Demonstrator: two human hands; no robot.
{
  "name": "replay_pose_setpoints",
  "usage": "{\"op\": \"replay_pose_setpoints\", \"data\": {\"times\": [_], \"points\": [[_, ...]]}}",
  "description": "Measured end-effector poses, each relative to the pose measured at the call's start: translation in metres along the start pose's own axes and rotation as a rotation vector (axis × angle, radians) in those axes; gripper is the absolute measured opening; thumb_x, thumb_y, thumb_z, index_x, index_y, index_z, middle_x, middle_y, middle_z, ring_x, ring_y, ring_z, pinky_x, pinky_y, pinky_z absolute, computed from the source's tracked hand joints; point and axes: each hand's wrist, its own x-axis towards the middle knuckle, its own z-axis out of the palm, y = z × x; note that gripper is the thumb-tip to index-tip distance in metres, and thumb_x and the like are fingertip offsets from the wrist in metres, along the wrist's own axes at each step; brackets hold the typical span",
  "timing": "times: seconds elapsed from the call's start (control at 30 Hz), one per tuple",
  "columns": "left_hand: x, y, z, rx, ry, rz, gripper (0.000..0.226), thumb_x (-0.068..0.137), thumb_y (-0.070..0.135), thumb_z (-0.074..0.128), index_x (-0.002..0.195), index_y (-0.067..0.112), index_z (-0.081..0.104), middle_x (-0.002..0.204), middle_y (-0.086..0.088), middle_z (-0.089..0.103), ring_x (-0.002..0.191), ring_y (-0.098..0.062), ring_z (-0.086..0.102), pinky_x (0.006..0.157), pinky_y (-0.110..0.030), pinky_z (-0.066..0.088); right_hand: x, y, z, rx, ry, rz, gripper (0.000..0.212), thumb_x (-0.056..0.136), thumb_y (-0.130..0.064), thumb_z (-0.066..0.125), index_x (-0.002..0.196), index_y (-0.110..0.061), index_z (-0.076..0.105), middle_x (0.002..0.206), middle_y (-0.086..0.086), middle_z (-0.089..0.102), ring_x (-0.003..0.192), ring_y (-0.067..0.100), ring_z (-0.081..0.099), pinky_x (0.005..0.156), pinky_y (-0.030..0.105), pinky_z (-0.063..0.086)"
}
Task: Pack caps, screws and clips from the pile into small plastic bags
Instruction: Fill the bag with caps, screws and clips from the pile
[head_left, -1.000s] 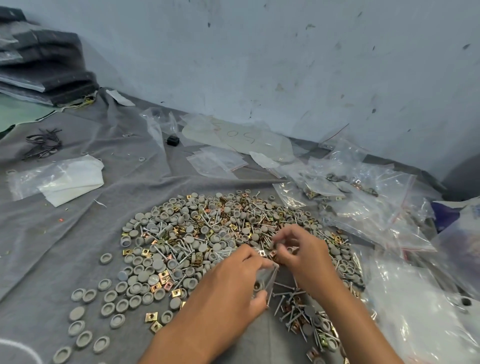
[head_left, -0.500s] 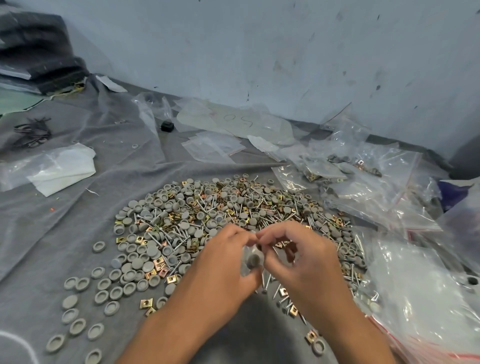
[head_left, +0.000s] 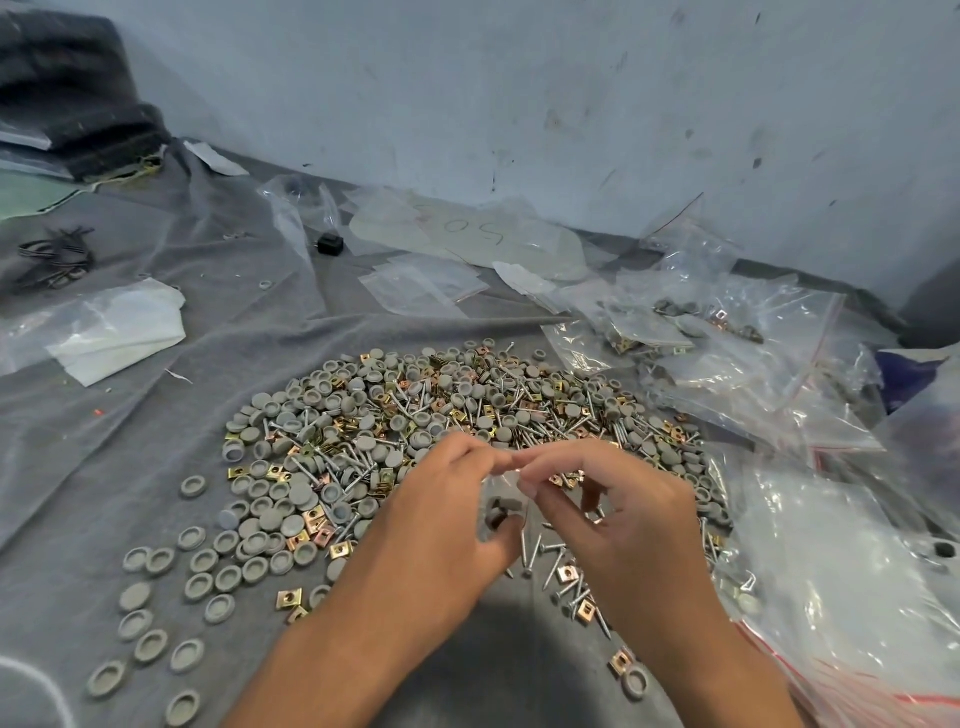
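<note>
Hands meet above the pile (head_left: 457, 441) on the grey-clothed bench (head_left: 130, 441): left hand (head_left: 441, 525) and right hand (head_left: 618, 514) each pinch the top edge of a small plastic bag (head_left: 501, 493) holding grey caps.

Caps (head_left: 283, 519): matt grey plastic; screws (head_left: 530, 551): shiny silver metal; clips (head_left: 289, 597): glossy brass-tone metal. Small bag (head_left: 501, 488) & big bags (head_left: 753, 358): clear glossy plastic, crinkled. Cloth (head_left: 156, 415): matt grey felt-like fabric w/ creases.
</note>
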Motion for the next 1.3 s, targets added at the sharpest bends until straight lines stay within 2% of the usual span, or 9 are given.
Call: {"op": "replay_pose_setpoints", "data": {"times": [0.27, 0.43, 0.57, 0.7, 0.77, 0.87, 0.97, 1.07, 1.3], "points": [[0.0, 0.001, 0.0, -0.006, -0.006, 0.013, 0.039, 0.086, 0.041, 0.066, 0.124, 0.04, 0.059, 0.111, 0.031, 0.045, 0.101, 0.011, 0.052, 0.082, -0.014, 0.046, -0.001, -0.001, 0.0, 0.019, -0.044, 0.027, 0.014, 0.085, -0.023, 0.078, 0.097, -0.028, 0.073, 0.095, -0.021, 0.071, 0.084, 0.002, 0.067, 0.068, 0.01, 0.046], [-0.002, 0.002, -0.001, -0.005, -0.036, 0.037, 0.044, 0.09, 0.041, 0.066, 0.133, 0.045, 0.054, 0.115, 0.034, 0.043, 0.101, 0.014, 0.052, 0.089, -0.017, 0.049, 0.007, 0.024, -0.004, 0.038, 0.019, 0.214, 0.011, 0.089, -0.025, 0.073, 0.094, -0.033, 0.069, 0.088, -0.018, 0.069, 0.08, 0.006, 0.067, 0.067, 0.012, 0.048], [-0.004, 0.004, -0.001, -0.003, -0.075, 0.065, 0.043, 0.092, 0.043, 0.064, 0.132, 0.05, 0.051, 0.117, 0.036, 0.04, 0.102, 0.015, 0.05, 0.084, -0.011, 0.046, 0.026, 0.054, 0.022, -0.085, -0.269, 0.375, 0.025, 0.092, -0.02, 0.07, 0.108, -0.039, 0.067, 0.099, -0.021, 0.066, 0.092, -0.003, 0.063, 0.085, 0.022, 0.054], [-0.004, 0.0, -0.003, -0.015, -0.061, 0.07, 0.043, 0.092, 0.04, 0.064, 0.132, 0.049, 0.053, 0.119, 0.036, 0.041, 0.108, 0.014, 0.049, 0.09, -0.01, 0.044, 0.039, 0.07, 0.049, -0.311, -0.493, 0.411, 0.025, 0.091, -0.027, 0.07, 0.115, -0.035, 0.069, 0.11, -0.013, 0.064, 0.1, 0.01, 0.059, 0.093, 0.037, 0.054], [-0.003, -0.002, -0.005, -0.019, -0.041, 0.064, 0.043, 0.091, 0.041, 0.064, 0.132, 0.048, 0.053, 0.118, 0.034, 0.043, 0.107, 0.011, 0.051, 0.092, -0.015, 0.047, 0.039, 0.07, 0.052, -0.347, -0.476, 0.403, 0.016, 0.09, -0.025, 0.069, 0.103, -0.034, 0.068, 0.103, -0.014, 0.063, 0.094, 0.011, 0.059, 0.086, 0.035, 0.053], [-0.003, -0.002, -0.007, -0.033, -0.02, 0.053, 0.043, 0.092, 0.041, 0.065, 0.133, 0.047, 0.053, 0.116, 0.033, 0.043, 0.103, 0.011, 0.053, 0.092, -0.018, 0.05, 0.038, 0.063, 0.043, -0.15, -0.358, 0.509, 0.015, 0.092, -0.019, 0.069, 0.088, -0.033, 0.064, 0.089, -0.013, 0.065, 0.081, 0.012, 0.062, 0.072, 0.031, 0.052], [-0.004, -0.001, -0.005, -0.04, -0.011, 0.037, 0.044, 0.092, 0.043, 0.064, 0.134, 0.046, 0.051, 0.117, 0.034, 0.043, 0.103, 0.012, 0.053, 0.093, -0.02, 0.051, 0.031, 0.046, 0.017, -0.011, -0.134, 0.448, 0.005, 0.093, -0.035, 0.068, 0.091, -0.038, 0.064, 0.083, -0.013, 0.067, 0.074, 0.006, 0.061, 0.064, 0.021, 0.049], [-0.003, -0.001, -0.005, -0.044, 0.009, 0.016, 0.045, 0.092, 0.044, 0.065, 0.135, 0.045, 0.052, 0.118, 0.034, 0.042, 0.104, 0.013, 0.052, 0.094, -0.019, 0.05, 0.017, 0.018, -0.005, 0.169, -0.068, 0.304, 0.007, 0.092, -0.047, 0.067, 0.095, -0.04, 0.067, 0.088, -0.012, 0.067, 0.073, 0.01, 0.062, 0.059, 0.016, 0.047], [0.001, -0.002, -0.008, -0.021, 0.017, 0.016, 0.035, 0.088, 0.04, 0.06, 0.123, 0.043, 0.058, 0.114, 0.03, 0.047, 0.102, 0.007, 0.055, 0.086, -0.025, 0.052, 0.006, 0.004, 0.002, -0.111, -0.176, 0.118, 0.017, 0.084, -0.038, 0.073, 0.101, -0.034, 0.076, 0.116, -0.018, 0.06, 0.114, 0.002, 0.053, 0.097, 0.011, 0.036]]}}
